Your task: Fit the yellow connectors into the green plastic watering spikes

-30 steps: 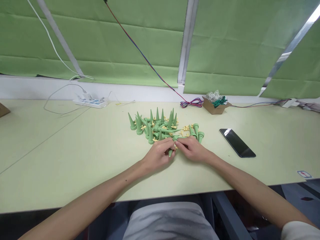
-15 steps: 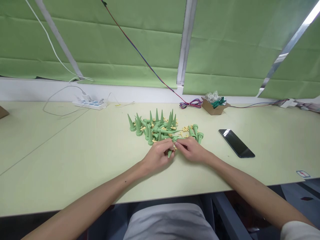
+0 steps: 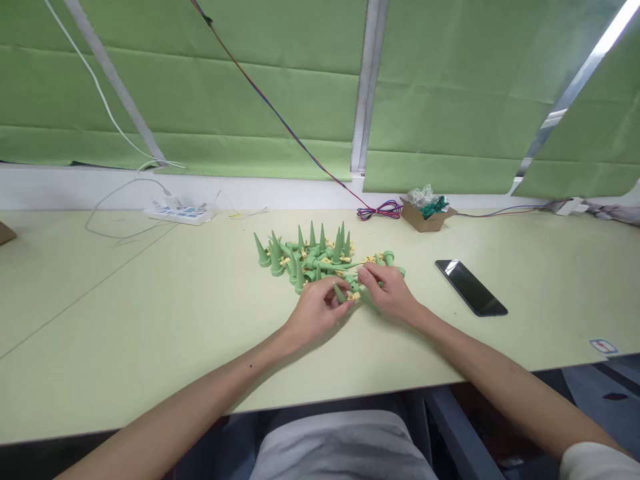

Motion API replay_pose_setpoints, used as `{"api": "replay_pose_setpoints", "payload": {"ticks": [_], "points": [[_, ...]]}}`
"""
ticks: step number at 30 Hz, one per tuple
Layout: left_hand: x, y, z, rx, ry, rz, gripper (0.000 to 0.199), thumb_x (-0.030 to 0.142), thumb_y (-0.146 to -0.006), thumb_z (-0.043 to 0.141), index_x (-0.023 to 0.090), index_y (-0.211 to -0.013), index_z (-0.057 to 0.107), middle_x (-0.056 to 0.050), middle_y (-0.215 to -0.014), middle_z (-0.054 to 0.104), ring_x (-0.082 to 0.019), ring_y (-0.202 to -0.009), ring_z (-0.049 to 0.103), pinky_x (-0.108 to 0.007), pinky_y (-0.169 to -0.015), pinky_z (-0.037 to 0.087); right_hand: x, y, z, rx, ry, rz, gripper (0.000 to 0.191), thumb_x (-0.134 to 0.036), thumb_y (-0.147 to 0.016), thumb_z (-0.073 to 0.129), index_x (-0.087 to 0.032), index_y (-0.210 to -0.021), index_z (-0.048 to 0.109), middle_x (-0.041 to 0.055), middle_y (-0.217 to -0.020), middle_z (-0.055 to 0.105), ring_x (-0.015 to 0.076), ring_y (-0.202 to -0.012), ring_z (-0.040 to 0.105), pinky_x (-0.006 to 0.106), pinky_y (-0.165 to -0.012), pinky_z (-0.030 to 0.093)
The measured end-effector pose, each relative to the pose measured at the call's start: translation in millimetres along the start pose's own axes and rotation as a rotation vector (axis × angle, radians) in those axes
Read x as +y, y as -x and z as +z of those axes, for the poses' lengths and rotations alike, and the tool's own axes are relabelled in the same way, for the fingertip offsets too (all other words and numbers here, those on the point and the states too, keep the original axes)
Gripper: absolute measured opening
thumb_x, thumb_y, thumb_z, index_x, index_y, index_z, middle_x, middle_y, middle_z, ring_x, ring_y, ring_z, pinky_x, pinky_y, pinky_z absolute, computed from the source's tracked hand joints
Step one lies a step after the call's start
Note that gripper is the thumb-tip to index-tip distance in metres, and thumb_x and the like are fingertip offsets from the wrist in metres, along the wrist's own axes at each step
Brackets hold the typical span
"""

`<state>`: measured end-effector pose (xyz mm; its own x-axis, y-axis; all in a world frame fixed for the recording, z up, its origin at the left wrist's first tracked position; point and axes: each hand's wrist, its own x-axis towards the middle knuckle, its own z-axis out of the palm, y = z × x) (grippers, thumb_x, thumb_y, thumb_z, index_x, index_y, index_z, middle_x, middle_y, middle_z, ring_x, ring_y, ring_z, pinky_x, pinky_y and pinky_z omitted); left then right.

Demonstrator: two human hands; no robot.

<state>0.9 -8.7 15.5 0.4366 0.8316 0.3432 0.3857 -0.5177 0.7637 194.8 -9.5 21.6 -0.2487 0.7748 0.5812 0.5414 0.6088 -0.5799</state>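
Observation:
My left hand (image 3: 318, 308) holds a green cone (image 3: 340, 293) between thumb and fingers, with a small yellow piece (image 3: 355, 295) at its base. Just to the right, my right hand (image 3: 387, 288) is closed, its thumb and fingertips pressed together; what they hold, if anything, is too small to make out. Beyond both hands lies a pile of green cones (image 3: 277, 260), some upright and some on their sides, with small yellow pieces among them. More yellow pieces (image 3: 371, 259) and green cones (image 3: 389, 257) lie just behind my right hand.
A black phone (image 3: 471, 288) lies on the table (image 3: 150, 333) at the right. Toward the back are a small cardboard box (image 3: 425, 219) with plastic and green material, a coiled red and blue cable (image 3: 380, 210), and a white power strip (image 3: 183, 214) with cords.
My right hand has drawn slightly away from my left. The cone in my left hand has turned tip upward, and its yellow piece now shows. The view has shifted slightly.

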Motion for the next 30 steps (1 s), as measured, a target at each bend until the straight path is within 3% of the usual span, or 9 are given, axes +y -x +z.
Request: {"api": "replay_pose_setpoints", "payload": {"ticks": [3,7,11,16,19,22,26,30], "points": [[0.4,0.8,-0.4,-0.032,-0.010,-0.068,0.025,0.041,-0.084,0.067,0.019,-0.094,0.065,0.003,-0.062,0.060,-0.013,-0.053,0.053,-0.025,-0.053,0.041,-3.6,2.4,1.3,-0.060,-0.066,-0.072,0.034,-0.039,-0.102,0.043,-0.019,-0.078,0.055,-0.0009,-0.064,0.052,0.0120,-0.057,0.043,0.025,-0.056,0.035],[-1.7,2.5,0.6,-0.057,0.054,-0.090,0.017,0.030,-0.082,0.066,0.021,-0.091,0.055,0.006,-0.061,0.053,-0.012,-0.055,0.052,-0.023,-0.052,0.038,-2.9,5.8,7.2,-0.150,-0.098,-0.101,0.020,-0.038,-0.096,0.058,-0.019,-0.090,0.062,-0.0026,-0.063,0.053,0.0115,-0.056,0.045,0.024,-0.055,0.036],[-2.0,3.7,1.8,-0.093,0.147,-0.096,0.026,0.026,-0.081,0.064,0.023,-0.101,0.047,0.006,-0.070,0.054,-0.011,-0.057,0.052,-0.022,-0.052,0.037,-1.0,7.3,11.5,-0.170,-0.055,-0.134,0.017,-0.034,-0.094,0.061,-0.018,-0.087,0.063,-0.0022,-0.064,0.054,0.0112,-0.057,0.046,0.024,-0.056,0.036],[1.5,4.3,1.3,-0.101,0.109,-0.047,0.039,0.023,-0.082,0.063,0.023,-0.118,0.046,0.006,-0.073,0.054,-0.011,-0.058,0.052,-0.023,-0.055,0.040,-2.1,7.1,10.6,-0.159,-0.031,-0.155,0.014,-0.025,-0.091,0.059,-0.018,-0.079,0.059,-0.0037,-0.059,0.049,0.0097,-0.053,0.043,0.023,-0.053,0.034],[3.4,4.2,0.1,-0.044,0.083,-0.010,0.040,0.025,-0.083,0.066,0.023,-0.117,0.046,0.003,-0.085,0.059,-0.008,-0.054,0.049,-0.023,-0.055,0.042,-1.0,4.8,6.2,-0.086,-0.037,-0.122,0.016,-0.024,-0.088,0.058,-0.019,-0.074,0.054,-0.0048,-0.056,0.047,0.0087,-0.049,0.041,0.022,-0.050,0.034],[4.4,4.3,-1.7,0.065,0.056,0.081,0.033,0.027,-0.084,0.068,0.021,-0.110,0.047,-0.001,-0.099,0.060,-0.005,-0.053,0.049,-0.022,-0.055,0.043,3.4,-0.6,-0.4,0.065,-0.031,-0.038,0.018,-0.028,-0.088,0.059,-0.020,-0.073,0.052,-0.0050,-0.055,0.048,0.0087,-0.047,0.041,0.022,-0.050,0.036],[2.2,5.2,-1.6,0.141,-0.042,0.223,0.016,0.024,-0.090,0.061,0.020,-0.101,0.050,0.001,-0.091,0.058,-0.005,-0.052,0.045,-0.022,-0.057,0.041,12.4,-12.1,-9.2,0.248,-0.033,0.123,0.020,-0.035,-0.087,0.059,-0.020,-0.076,0.052,-0.0042,-0.058,0.051,0.0102,-0.049,0.044,0.023,-0.051,0.038],[-1.5,7.2,1.7,0.084,-0.131,0.295,0.004,0.021,-0.093,0.057,0.019,-0.096,0.055,0.001,-0.084,0.056,-0.007,-0.057,0.047,-0.023,-0.059,0.041,21.3,-27.7,-16.6,0.309,0.061,0.237,0.018,-0.035,-0.085,0.058,-0.020,-0.077,0.052,-0.0029,-0.061,0.056,0.0115,-0.051,0.047,0.025,-0.055,0.039]]}}
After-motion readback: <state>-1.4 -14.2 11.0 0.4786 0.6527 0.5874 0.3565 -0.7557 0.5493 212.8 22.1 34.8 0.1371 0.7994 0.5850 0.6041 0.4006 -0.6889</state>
